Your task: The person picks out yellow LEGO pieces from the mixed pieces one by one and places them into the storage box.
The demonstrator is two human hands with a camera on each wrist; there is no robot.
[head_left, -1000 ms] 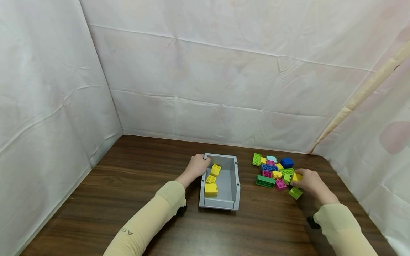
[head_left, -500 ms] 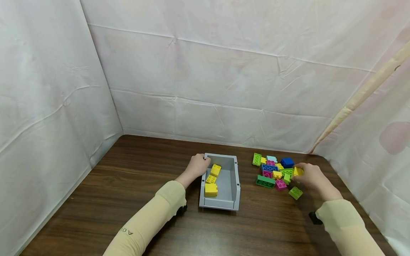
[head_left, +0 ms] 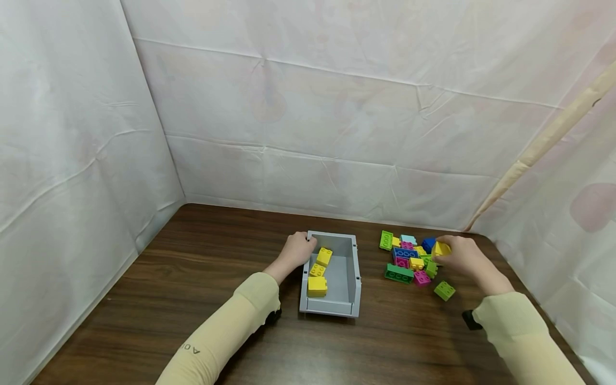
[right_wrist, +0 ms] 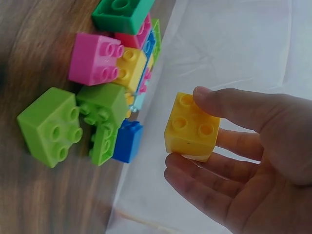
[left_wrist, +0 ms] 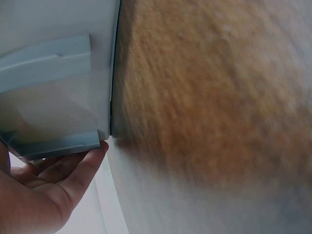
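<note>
In the right wrist view my right hand [right_wrist: 243, 151] pinches a yellow toy brick [right_wrist: 191, 127] between thumb and fingers, its studs facing the camera. The head view shows that right hand [head_left: 464, 256] lifted over the right edge of a pile of coloured bricks. My left hand [head_left: 297, 249] grips the far left corner of a grey bin [head_left: 329, 307], fingers outside and thumb over the rim. Inside the bin, along its left side, lie a near yellow brick [head_left: 316, 286], a middle yellow brick [head_left: 317, 269] and a far yellow brick [head_left: 324, 256]. The left wrist view has the bin's outer wall [left_wrist: 53, 105] close up.
The pile holds a dark green brick [head_left: 399, 273], a magenta brick [head_left: 422, 278], a blue brick [head_left: 405, 253] and several others. One lime brick [head_left: 444, 290] lies apart in front. A brown wooden table [head_left: 216, 246] bears everything, with white curtains [head_left: 337, 133] behind and at both sides.
My right hand has picked the yellow brick from the pile's right side and raised it, first rightward, then back left and farther away. The left hand and the bin have stayed put.
</note>
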